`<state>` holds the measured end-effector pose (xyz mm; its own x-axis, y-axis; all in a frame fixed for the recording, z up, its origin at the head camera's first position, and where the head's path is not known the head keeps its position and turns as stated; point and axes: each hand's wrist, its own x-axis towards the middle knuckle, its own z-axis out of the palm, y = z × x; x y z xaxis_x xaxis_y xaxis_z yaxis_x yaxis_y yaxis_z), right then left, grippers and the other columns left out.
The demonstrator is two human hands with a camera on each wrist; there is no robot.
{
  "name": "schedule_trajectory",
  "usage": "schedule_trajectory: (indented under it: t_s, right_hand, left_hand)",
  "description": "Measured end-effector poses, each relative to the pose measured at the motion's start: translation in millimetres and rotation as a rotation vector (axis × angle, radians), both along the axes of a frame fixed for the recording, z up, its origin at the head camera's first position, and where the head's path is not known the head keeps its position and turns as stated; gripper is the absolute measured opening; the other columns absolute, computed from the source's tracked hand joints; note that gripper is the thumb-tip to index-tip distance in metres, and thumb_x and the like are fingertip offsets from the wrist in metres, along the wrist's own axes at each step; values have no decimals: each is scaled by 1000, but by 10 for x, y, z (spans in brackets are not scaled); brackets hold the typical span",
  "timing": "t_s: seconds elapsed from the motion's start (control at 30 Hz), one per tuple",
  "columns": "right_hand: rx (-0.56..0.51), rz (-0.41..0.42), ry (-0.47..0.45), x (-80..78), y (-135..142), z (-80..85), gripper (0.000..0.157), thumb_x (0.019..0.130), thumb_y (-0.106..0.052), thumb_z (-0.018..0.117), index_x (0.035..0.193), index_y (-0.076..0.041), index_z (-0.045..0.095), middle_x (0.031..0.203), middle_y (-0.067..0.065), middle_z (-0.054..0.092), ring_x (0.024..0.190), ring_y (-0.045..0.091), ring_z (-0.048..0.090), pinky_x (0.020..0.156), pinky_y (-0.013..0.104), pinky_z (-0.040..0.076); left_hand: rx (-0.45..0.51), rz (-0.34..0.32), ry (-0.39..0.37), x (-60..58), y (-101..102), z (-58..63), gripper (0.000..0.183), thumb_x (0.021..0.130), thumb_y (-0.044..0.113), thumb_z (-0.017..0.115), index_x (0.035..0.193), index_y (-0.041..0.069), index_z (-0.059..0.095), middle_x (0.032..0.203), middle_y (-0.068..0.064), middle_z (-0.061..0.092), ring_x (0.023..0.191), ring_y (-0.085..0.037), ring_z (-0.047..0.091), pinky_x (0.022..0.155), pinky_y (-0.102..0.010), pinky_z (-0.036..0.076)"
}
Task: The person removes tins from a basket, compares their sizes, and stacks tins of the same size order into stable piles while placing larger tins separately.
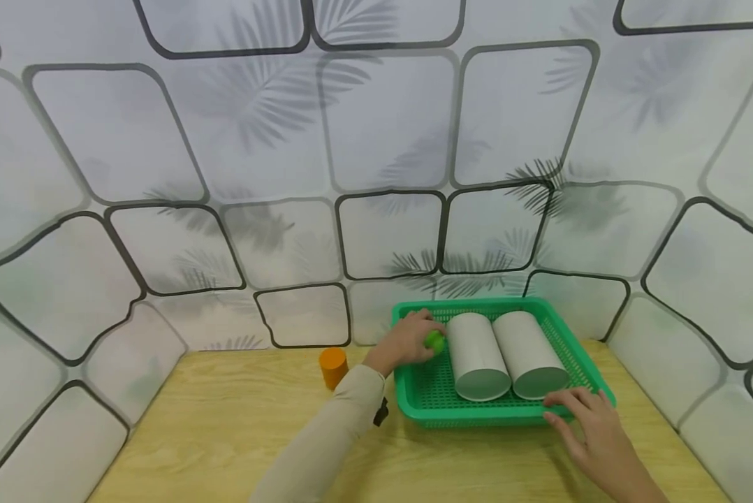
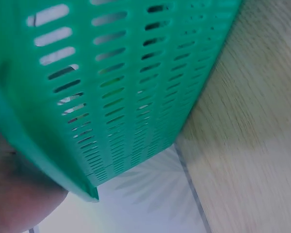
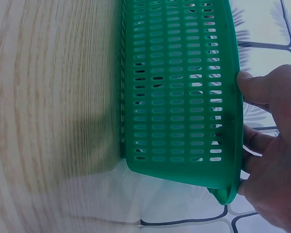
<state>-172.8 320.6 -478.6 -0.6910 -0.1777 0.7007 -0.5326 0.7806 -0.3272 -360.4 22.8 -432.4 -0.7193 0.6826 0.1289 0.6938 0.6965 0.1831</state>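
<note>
My left hand (image 1: 408,340) reaches over the left side of a green plastic basket (image 1: 477,413). Its fingers curl round a small, bright green, rounded thing (image 1: 436,341), mostly hidden by the hand, so I cannot tell its kind. Two white cylinders (image 1: 477,356) lie side by side in the basket, just right of that hand. My right hand (image 1: 593,433) is at the basket's front right corner, thumb and fingers at the rim. In the right wrist view, the fingers (image 3: 254,141) of that hand hold the rim beside the slotted wall.
An orange cylinder (image 1: 334,368) stands on the wooden table (image 1: 225,412), left of the basket. Close behind and on both sides rise pale walls (image 1: 389,126) patterned with dark outlines and leaves. The basket sits near the back wall.
</note>
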Motion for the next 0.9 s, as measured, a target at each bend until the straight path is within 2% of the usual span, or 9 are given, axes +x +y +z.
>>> schedule_trajectory:
  t_s: [0.1,0.2,0.4,0.47,0.57,0.73,0.83,0.9]
  right_hand:
    - [24,-13,10,-1,3,10,39,72,6,85,100,-17,71,97,-5,64,89,20,57,84,69,40]
    - [27,-17,11,0,4,11,39,72,6,85,100,-17,71,97,-6,64,88,20,57,82,65,39]
    - [-13,2,-6,-6,2,-9,38,75,6,84,102,-17,71,98,-3,64,93,18,55,88,83,32]
    - [-18,4,-8,-6,10,-23,39,75,7,83,103,-18,71,98,-3,64,94,17,54,91,86,28]
    - [-12,8,3,-12,22,-37,39,74,7,84,103,-17,71,98,-3,64,95,16,54,90,84,30]
    - [18,14,33,-27,25,-30,40,71,7,85,101,-16,71,97,-4,64,92,15,55,83,69,39]
    - [35,11,41,-35,33,-30,41,69,7,85,100,-16,71,97,-5,64,90,15,56,81,59,39]
    - [39,10,41,-37,36,-35,41,69,7,86,100,-15,71,97,-5,64,89,15,56,81,56,39]
  left_hand:
    - [63,-7,-33,44,-33,20,44,96,19,74,139,20,63,144,-5,52,132,-26,50,105,-39,48]
    - [106,-5,-60,96,-58,33,44,96,19,74,139,19,62,145,-5,51,135,-27,47,106,-40,47]
    - [163,5,-56,210,-120,66,40,97,21,73,136,20,65,146,-5,50,135,-26,46,105,-39,48]
    - [177,7,-54,241,-128,74,40,97,22,72,137,20,66,145,-6,51,134,-26,46,105,-39,48]
    - [209,9,-51,285,-151,92,41,98,23,71,139,19,65,145,-6,52,133,-26,47,103,-38,49]
    - [335,-31,-39,395,-236,123,42,98,19,69,140,17,65,142,-6,52,126,-20,53,95,-30,52]
    - [425,-68,-33,455,-278,117,43,97,15,69,140,16,65,140,-5,52,122,-18,55,89,-25,52]
    - [469,-83,-36,498,-305,115,44,96,14,71,139,14,65,138,-4,53,122,-18,55,90,-25,51]
